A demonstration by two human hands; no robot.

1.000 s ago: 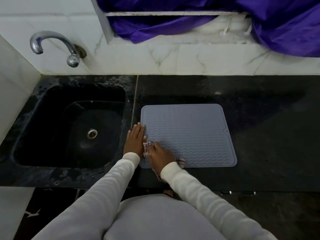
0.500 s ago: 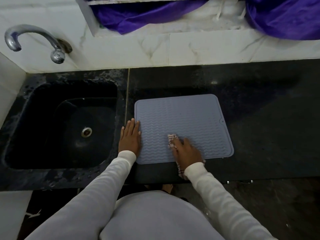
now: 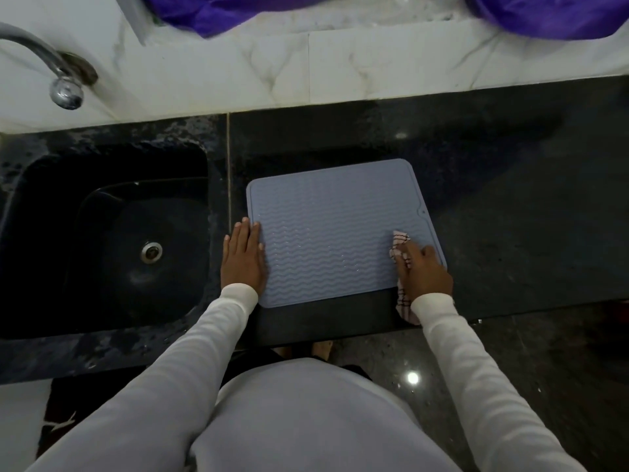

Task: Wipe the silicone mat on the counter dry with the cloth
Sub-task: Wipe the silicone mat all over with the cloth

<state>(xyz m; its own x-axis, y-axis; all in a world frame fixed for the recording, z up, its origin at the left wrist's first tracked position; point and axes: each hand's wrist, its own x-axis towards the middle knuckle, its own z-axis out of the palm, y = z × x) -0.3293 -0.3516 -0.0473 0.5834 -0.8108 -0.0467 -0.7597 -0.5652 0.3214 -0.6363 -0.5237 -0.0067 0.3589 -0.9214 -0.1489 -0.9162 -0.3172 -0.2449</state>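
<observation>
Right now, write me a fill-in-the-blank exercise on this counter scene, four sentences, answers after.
1. The right hand presses the checked ____ onto the mat.
2. The left hand lies flat on the mat's ____ edge.
3. The sink is on the ____ side of the mat.
4. The fabric hanging above the counter is ____.

Missing words: cloth; left; left; purple
</observation>
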